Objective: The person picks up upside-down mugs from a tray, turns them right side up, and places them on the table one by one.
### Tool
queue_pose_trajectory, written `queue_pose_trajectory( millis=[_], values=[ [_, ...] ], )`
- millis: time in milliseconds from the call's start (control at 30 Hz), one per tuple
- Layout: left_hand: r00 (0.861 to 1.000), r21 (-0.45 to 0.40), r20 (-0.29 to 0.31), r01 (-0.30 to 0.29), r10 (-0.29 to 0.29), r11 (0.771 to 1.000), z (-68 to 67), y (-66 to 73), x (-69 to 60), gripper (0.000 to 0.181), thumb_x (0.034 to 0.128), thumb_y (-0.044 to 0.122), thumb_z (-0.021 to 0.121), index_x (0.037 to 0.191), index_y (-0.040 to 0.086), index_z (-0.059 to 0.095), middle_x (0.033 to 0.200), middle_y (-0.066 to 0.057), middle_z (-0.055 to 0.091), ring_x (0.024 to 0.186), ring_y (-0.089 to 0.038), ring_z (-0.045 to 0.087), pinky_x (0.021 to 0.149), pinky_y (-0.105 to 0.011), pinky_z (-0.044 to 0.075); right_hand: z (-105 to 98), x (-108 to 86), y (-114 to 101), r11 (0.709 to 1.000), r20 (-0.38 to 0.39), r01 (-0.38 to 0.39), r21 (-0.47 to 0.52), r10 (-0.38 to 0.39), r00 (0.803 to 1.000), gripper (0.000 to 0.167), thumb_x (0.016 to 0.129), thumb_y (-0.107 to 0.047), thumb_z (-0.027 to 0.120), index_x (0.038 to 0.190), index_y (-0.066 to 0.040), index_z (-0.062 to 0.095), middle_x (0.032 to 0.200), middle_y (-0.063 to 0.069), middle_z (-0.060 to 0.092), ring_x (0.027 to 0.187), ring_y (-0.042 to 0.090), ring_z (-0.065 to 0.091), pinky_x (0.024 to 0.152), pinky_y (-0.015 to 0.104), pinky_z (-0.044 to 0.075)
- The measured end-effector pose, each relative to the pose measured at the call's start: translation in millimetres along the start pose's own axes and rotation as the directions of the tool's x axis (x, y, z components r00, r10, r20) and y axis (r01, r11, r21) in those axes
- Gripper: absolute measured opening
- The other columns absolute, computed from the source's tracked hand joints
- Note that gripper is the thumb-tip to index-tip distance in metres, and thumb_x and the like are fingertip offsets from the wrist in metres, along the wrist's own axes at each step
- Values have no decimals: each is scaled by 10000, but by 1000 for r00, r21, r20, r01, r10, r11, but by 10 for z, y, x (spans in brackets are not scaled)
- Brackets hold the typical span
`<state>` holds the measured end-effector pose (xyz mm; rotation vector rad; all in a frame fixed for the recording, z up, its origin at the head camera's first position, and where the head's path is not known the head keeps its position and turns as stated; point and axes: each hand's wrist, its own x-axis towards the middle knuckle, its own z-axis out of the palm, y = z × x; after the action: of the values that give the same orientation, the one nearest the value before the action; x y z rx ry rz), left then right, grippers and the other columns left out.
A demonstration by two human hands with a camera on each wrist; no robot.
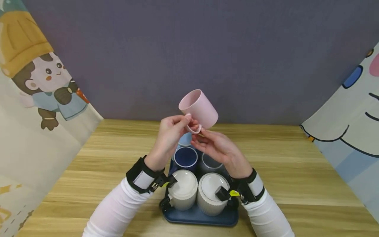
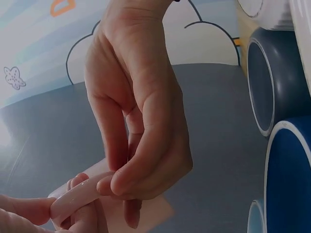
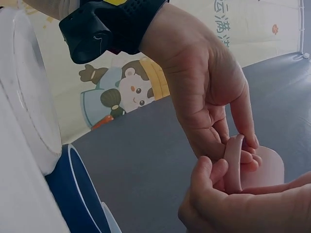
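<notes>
Nearest, a dark blue tray (image 1: 201, 219) sits on the wood-grain desk (image 1: 118, 184), its two white ribbed cups (image 1: 212, 205) just under the wrist cameras (image 1: 222, 193) as seen from the head; lowering the forearms carelessly could knock a camera against them. Beyond stand the navy cup (image 1: 186, 157) and grey cup (image 1: 211, 162), then the light blue cup (image 1: 185, 140), partly hidden. Farther still, the pink mug (image 1: 204, 112) is aloft, tilted with its mouth up and leftward. The left hand (image 1: 168, 135) grasps its handle (image 1: 194, 131); the right hand (image 1: 220, 148) pinches the handle's lower end. Because both grips seem to be on the handle, with the body unsupported, the smooth mug could swivel or slip, perhaps striking the cups, or bump the dark backdrop (image 1: 207, 49) behind.
</notes>
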<state>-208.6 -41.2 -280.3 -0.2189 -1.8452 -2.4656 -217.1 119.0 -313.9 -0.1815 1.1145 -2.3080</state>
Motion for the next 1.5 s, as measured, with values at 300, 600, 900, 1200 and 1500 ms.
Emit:
queue_pose_trajectory(
  millis=[300, 600, 900, 1200, 1500],
  values=[
    [997, -30, -50, -56, 54, 998, 53, -25, 149, 220, 946, 58, 553, 931, -155, 608, 741, -37, 683, 734, -145, 680, 790, -282, 553, -103, 47, -253, 966, 97, 11, -258, 15, 995, 303, 1038, -173, 338, 1225, 14, 486, 1121, 137, 639, 1040, 189, 633, 952, 355, 495],
    [984, 32, -110, -139, 141, 990, 16, -16, 253, 240, 932, 52, 575, 967, -182, 608, 718, -3, 687, 713, -125, 674, 744, -247, 544, -152, -28, -502, 639, 79, 147, -755, -134, 988, 438, 1033, -237, 375, 1366, 40, 442, 1317, 241, 541, 1212, 350, 541, 999, 442, 451],
    [970, 38, -170, -170, 174, 985, -148, -42, 270, 238, 917, 38, 593, 961, -196, 589, 705, -9, 680, 684, -129, 661, 756, -256, 554, -225, -77, -548, 446, -39, 142, -884, -372, 928, 354, 1003, -236, 472, 1251, -1, 564, 1201, 188, 631, 1101, 296, 609, 966, 426, 470],
    [946, 86, -264, -172, 189, 981, -372, -120, 302, 217, 921, 29, 584, 939, -187, 589, 688, -1, 670, 662, -118, 638, 686, -230, 524, -415, -101, -561, 326, -81, 116, -938, -533, 842, 359, 1000, -246, 477, 1222, 19, 575, 1154, 199, 645, 1055, 293, 620, 947, 391, 489],
    [915, 125, -353, -160, 194, 979, -599, -251, 353, 206, 917, 31, 592, 928, -175, 603, 687, 3, 672, 631, -115, 612, 655, -233, 508, -637, -105, -554, 129, -78, 11, -992, -663, 745, 356, 985, -299, 502, 1184, -23, 611, 1104, 180, 665, 1010, 307, 626, 871, 446, 493]
  ],
)
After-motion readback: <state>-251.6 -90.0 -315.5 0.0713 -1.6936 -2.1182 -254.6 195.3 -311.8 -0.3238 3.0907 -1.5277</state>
